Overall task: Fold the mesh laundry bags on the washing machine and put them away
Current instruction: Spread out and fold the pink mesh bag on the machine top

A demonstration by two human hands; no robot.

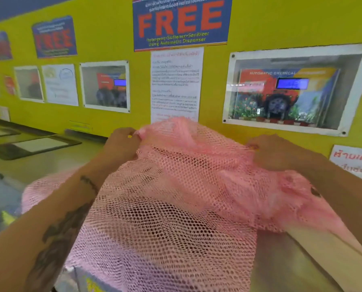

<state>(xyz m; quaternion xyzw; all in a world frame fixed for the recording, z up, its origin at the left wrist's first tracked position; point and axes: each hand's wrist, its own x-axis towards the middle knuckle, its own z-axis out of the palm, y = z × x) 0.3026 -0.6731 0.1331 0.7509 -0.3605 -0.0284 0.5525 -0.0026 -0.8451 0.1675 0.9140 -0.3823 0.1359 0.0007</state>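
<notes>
Yellow wall (112, 49) behind, both hands, left (121, 144) and right (270, 152), pinch a pink mesh bag's (175, 197) top edge.

Head view looks down, seemingly close, facing wall (112, 49).

Pink mesh laundry bag (171, 197), open-weave, fills centre & lower frame; top edge lifted & bunched at mid-frame, rest draped over the washing machine (281, 260) top.
</notes>
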